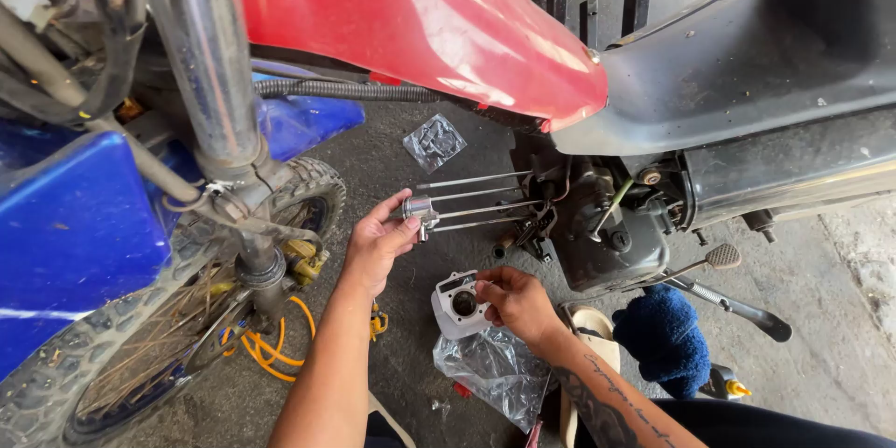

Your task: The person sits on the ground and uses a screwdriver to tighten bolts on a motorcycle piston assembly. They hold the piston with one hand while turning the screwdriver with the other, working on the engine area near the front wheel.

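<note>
Piston (420, 209) sits pinched in the left hand (378, 241); at five o'clock, the right hand (515, 301) grips a cylinder (457, 303).

Two bare forearms reach forward from below, hands apart.

The left hand (378, 241) is raised furthest forward, palm turned up and inward, thumb and fingertips pinched together. The right hand (516, 301) sits lower and nearer the body, knuckles up, fingers curled in a light grip; its forearm, angled in from the lower right, bears a tattoo.
</note>
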